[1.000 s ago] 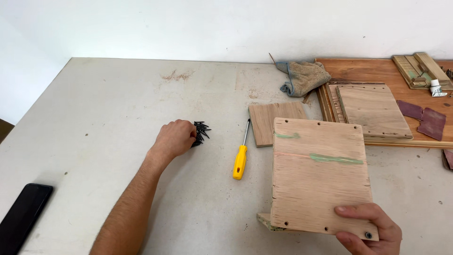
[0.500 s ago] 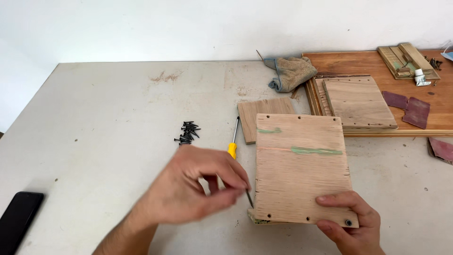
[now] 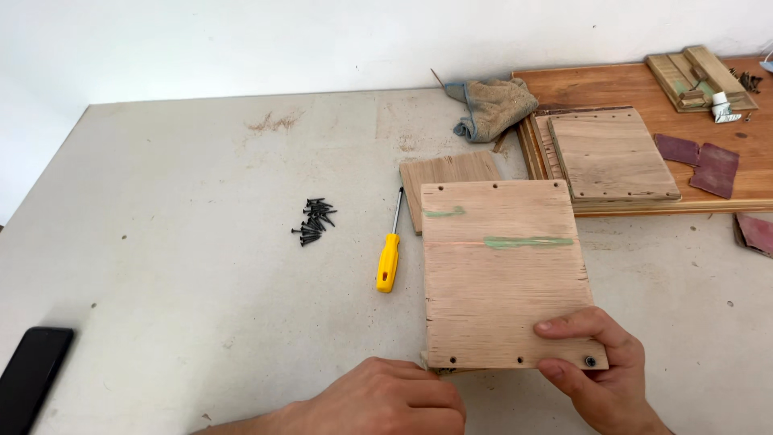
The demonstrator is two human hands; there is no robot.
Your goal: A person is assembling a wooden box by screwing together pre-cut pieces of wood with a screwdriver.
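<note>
A square plywood panel (image 3: 503,274) lay flat on the pale worktable (image 3: 177,266), near its front edge and right of centre. It carried two green smears across its upper half and small screw holes along its edges. Your right hand (image 3: 600,374) gripped the panel's near right corner, thumb pressed on top and the other fingers curled around the edge, just beside a dark screw head (image 3: 590,361) sunk in that corner. Your left hand (image 3: 386,399) rested at the panel's near left corner, fingers drawn together against the edge; whether they pinched anything could not be told, since the fingertips were hidden.

Just left of the panel lay a screwdriver with a yellow handle (image 3: 389,258), its shaft pointing away from you. Further left sat a small heap of black screws (image 3: 313,221), well apart from both hands. A smaller wooden board (image 3: 447,173) poked out from behind the panel's far edge.

Beyond it to the right, a stack of similar wooden panels (image 3: 612,153) rested on a large reddish-brown board (image 3: 628,84). A crumpled grey rag (image 3: 491,109) lay at that board's left end. Dark red sandpaper pieces (image 3: 700,161) lay on its right part, and some wooden offcuts (image 3: 696,76) sat at its far corner. A black phone (image 3: 31,374) lay at the table's near left edge.
</note>
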